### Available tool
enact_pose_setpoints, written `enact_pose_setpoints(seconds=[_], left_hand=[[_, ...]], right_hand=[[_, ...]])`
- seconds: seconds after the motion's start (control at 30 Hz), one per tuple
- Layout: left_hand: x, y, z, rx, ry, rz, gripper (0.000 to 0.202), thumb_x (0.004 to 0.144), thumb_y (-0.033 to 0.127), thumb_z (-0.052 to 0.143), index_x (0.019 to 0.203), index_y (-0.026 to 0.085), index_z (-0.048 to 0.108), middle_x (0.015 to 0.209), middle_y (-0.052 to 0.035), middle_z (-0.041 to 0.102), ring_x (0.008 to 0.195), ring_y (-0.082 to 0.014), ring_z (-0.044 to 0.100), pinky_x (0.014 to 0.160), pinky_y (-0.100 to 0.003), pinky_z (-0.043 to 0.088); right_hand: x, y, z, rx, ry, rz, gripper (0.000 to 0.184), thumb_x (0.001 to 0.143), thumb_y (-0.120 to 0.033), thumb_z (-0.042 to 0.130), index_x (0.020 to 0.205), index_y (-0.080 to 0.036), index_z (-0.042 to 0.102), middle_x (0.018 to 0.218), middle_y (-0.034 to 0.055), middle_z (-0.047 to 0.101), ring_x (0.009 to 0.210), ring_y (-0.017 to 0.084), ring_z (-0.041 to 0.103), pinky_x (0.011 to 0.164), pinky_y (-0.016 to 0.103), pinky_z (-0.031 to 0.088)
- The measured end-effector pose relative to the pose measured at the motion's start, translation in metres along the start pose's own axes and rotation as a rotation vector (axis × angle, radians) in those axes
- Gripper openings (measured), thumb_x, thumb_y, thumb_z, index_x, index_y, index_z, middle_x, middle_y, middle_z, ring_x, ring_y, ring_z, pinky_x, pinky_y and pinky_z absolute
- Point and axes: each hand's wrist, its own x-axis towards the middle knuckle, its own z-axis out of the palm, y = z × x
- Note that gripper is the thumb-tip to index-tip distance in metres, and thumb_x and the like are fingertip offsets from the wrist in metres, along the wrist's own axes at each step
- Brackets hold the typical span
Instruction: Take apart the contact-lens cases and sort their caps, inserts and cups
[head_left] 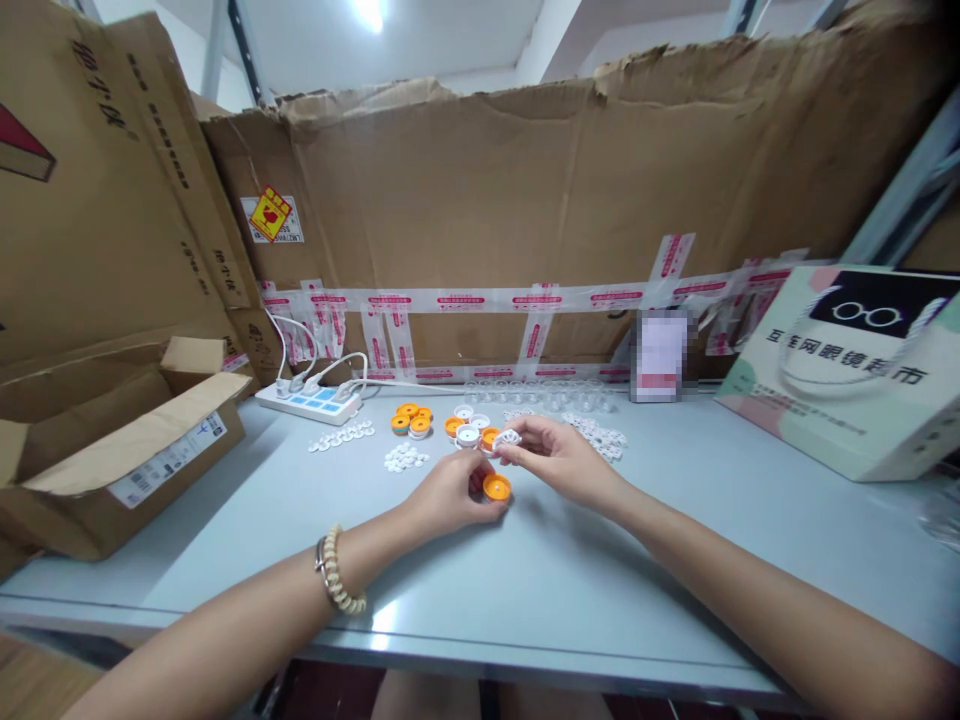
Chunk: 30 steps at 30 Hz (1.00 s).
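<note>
My left hand (459,490) is closed around the side of a round orange cup-like part (497,488), low over the table. A small pale pin or hub shows in the middle of that part. Just above and to the right, my right hand (546,448) pinches a small white toothed plastic piece (510,438) between thumb and fingers. Behind my hands stand white round cups (468,436) and orange ones. Another group of orange round parts (407,412) sits farther left.
Small white discs (406,458), white rings (341,436) and white plastic pieces (600,438) lie in piles. Clear round parts (540,394) line the back. A power strip (309,400), an open carton (127,450), a blurred upright card (660,355) and a paper bag (847,370) stand around.
</note>
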Motion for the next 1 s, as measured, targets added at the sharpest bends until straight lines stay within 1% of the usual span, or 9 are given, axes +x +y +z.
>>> enact_pose_setpoints(seconds=[0.07, 0.13, 0.27, 0.43, 0.57, 0.63, 0.77, 0.87, 1.0], left_hand=[[0.000, 0.001, 0.000, 0.011, -0.008, 0.035, 0.017, 0.065, 0.021, 0.062, 0.080, 0.014, 0.060, 0.074, -0.0016, 0.057, 0.062, -0.0123, 0.051, 0.057, -0.022, 0.041], [-0.001, 0.003, -0.002, 0.006, -0.024, 0.055, 0.026, 0.066, 0.020, 0.062, 0.091, 0.014, 0.062, 0.080, -0.0031, 0.058, 0.065, -0.0124, 0.052, 0.059, -0.023, 0.043], [-0.002, 0.010, -0.013, -0.057, 0.008, 0.078, 0.043, 0.066, 0.029, 0.068, 0.107, 0.017, 0.058, 0.098, -0.0069, 0.059, 0.078, -0.0157, 0.055, 0.065, -0.026, 0.046], [0.006, 0.029, -0.046, -0.256, 0.161, 0.113, 0.024, 0.084, 0.032, 0.050, 0.099, 0.017, 0.062, 0.092, -0.0067, 0.061, 0.085, -0.0168, 0.057, 0.072, -0.028, 0.046], [0.017, 0.049, -0.072, -0.440, 0.003, 0.173, 0.024, 0.082, 0.031, 0.054, 0.099, 0.018, 0.065, 0.090, -0.0059, 0.059, 0.078, -0.0155, 0.059, 0.067, -0.028, 0.050], [0.021, 0.057, -0.081, -0.509, -0.017, 0.192, 0.023, 0.078, 0.030, 0.060, 0.097, 0.019, 0.066, 0.089, -0.0051, 0.058, 0.075, -0.0150, 0.059, 0.063, -0.027, 0.051], [0.025, 0.063, -0.087, -0.578, 0.061, 0.254, 0.022, 0.072, 0.028, 0.068, 0.091, 0.019, 0.068, 0.087, -0.0051, 0.057, 0.076, -0.0155, 0.059, 0.059, -0.025, 0.053], [0.024, 0.062, -0.086, -0.585, 0.106, 0.297, 0.019, 0.070, 0.028, 0.069, 0.087, 0.017, 0.068, 0.086, -0.0054, 0.058, 0.075, -0.0152, 0.059, 0.058, -0.026, 0.054], [0.020, 0.062, -0.085, -0.381, 0.200, 0.380, 0.014, 0.074, 0.023, 0.066, 0.087, 0.016, 0.064, 0.082, -0.0057, 0.062, 0.072, -0.0143, 0.058, 0.060, -0.026, 0.051]], right_hand=[[-0.002, -0.006, 0.000, 0.073, -0.017, 0.005, 0.020, 0.074, -0.035, 0.059, 0.084, -0.017, 0.057, 0.083, 0.0044, 0.066, 0.078, 0.017, 0.063, 0.072, 0.031, 0.048], [-0.004, -0.013, -0.001, 0.100, -0.026, -0.001, 0.021, 0.075, -0.034, 0.059, 0.087, -0.017, 0.059, 0.082, 0.0037, 0.066, 0.079, 0.017, 0.063, 0.074, 0.032, 0.049], [-0.008, -0.025, -0.005, 0.077, 0.005, -0.013, 0.025, 0.077, -0.032, 0.055, 0.097, -0.018, 0.060, 0.075, 0.0010, 0.063, 0.075, 0.016, 0.062, 0.074, 0.033, 0.048], [-0.010, -0.030, -0.006, 0.153, 0.061, -0.095, 0.032, 0.076, -0.025, 0.056, 0.105, -0.022, 0.042, 0.065, -0.0047, 0.057, 0.069, 0.013, 0.058, 0.069, 0.030, 0.046], [-0.003, -0.042, -0.008, 0.258, 0.014, -0.131, 0.033, 0.075, -0.021, 0.058, 0.091, -0.025, 0.029, 0.064, -0.0068, 0.060, 0.062, 0.012, 0.058, 0.061, 0.027, 0.044], [0.001, -0.053, -0.010, 0.265, -0.011, -0.140, 0.035, 0.075, -0.022, 0.059, 0.087, -0.025, 0.027, 0.062, -0.0071, 0.060, 0.059, 0.012, 0.057, 0.054, 0.024, 0.042], [0.007, -0.069, -0.015, 0.212, 0.008, -0.156, 0.035, 0.072, -0.025, 0.063, 0.083, -0.024, 0.029, 0.060, -0.0063, 0.060, 0.054, 0.012, 0.057, 0.046, 0.022, 0.037], [0.009, -0.068, -0.015, 0.251, 0.016, -0.130, 0.034, 0.070, -0.028, 0.067, 0.080, -0.023, 0.035, 0.061, -0.0047, 0.062, 0.055, 0.012, 0.059, 0.047, 0.022, 0.042], [0.012, -0.058, -0.012, 0.304, 0.004, -0.073, 0.024, 0.067, -0.031, 0.069, 0.078, -0.019, 0.052, 0.067, 0.0004, 0.067, 0.064, 0.014, 0.064, 0.054, 0.024, 0.048]])
